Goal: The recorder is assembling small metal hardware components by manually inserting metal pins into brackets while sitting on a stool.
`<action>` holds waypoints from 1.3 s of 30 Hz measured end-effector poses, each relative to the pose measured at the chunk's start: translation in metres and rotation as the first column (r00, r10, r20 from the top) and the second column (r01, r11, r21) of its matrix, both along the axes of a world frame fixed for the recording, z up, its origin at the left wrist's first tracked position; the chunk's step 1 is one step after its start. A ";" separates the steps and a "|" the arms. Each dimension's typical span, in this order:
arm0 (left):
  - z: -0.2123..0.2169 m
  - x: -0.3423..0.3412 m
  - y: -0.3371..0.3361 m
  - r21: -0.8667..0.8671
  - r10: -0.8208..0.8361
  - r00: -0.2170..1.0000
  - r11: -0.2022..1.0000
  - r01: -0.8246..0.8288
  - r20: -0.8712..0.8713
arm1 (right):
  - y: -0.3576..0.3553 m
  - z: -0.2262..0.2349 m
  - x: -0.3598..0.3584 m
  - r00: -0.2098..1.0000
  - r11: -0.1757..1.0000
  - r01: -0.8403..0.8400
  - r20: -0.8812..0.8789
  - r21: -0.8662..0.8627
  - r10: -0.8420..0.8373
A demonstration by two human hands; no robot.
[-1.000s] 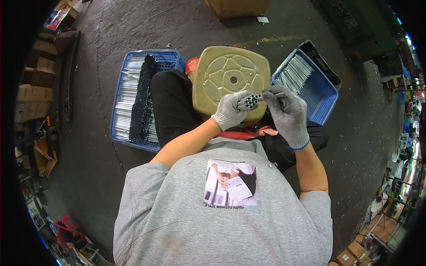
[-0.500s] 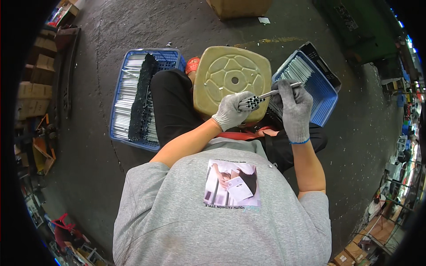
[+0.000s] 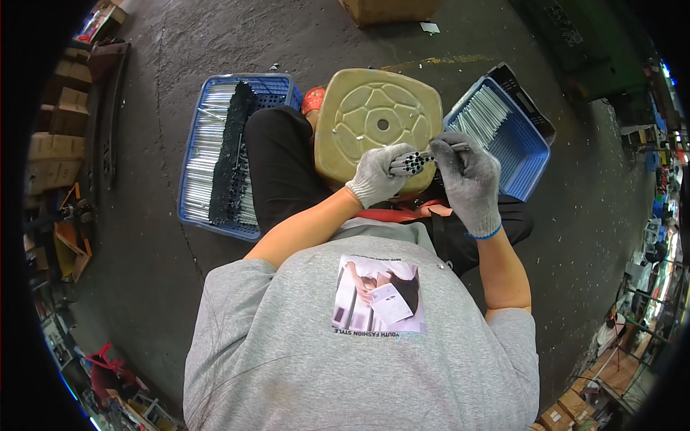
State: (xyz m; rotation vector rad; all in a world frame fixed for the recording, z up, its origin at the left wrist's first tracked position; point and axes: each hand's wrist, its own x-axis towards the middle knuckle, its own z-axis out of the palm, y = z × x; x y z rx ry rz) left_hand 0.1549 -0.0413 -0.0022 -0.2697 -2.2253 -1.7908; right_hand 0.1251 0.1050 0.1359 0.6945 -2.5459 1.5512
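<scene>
My left hand (image 3: 379,176), in a pale grey knit glove, is closed around a bundle of thin metal tubes (image 3: 411,164). Their open round ends face right, above the near edge of a yellowish plastic stool (image 3: 345,154). Close beside those ends, my gloved right hand (image 3: 472,183) pinches a slim metal rod (image 3: 461,146). Fingers cover much of the rod; whether its tip touches or enters a tube I cannot tell.
Left of my leg, a blue basket (image 3: 188,144) holds many metal tubes and a dark strip of material (image 3: 231,158). Another blue basket (image 3: 528,161) with tubes stands right of the stool. A cardboard box (image 3: 392,11) sits at the far side.
My right hand has turned, bringing its fingertips and the rod's tip left, close to the tube ends. Less of the rod shows now. The left hand keeps hold of the bundle.
</scene>
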 end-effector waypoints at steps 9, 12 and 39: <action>0.002 0.002 -0.002 -0.005 -0.013 0.999 1.000 0.013 0.052 | 0.002 0.004 0.001 0.991 0.969 0.088 -0.076 -0.229 -0.108; 0.001 0.000 -0.002 -0.024 -0.012 0.999 1.000 0.013 0.049 | 0.003 0.008 -0.006 0.998 0.972 0.020 -0.058 -0.234 -0.034; -0.004 -0.002 -0.010 -0.011 -0.114 0.990 0.993 0.115 0.083 | 0.009 -0.046 -0.001 0.953 0.974 -0.153 0.237 -0.169 0.190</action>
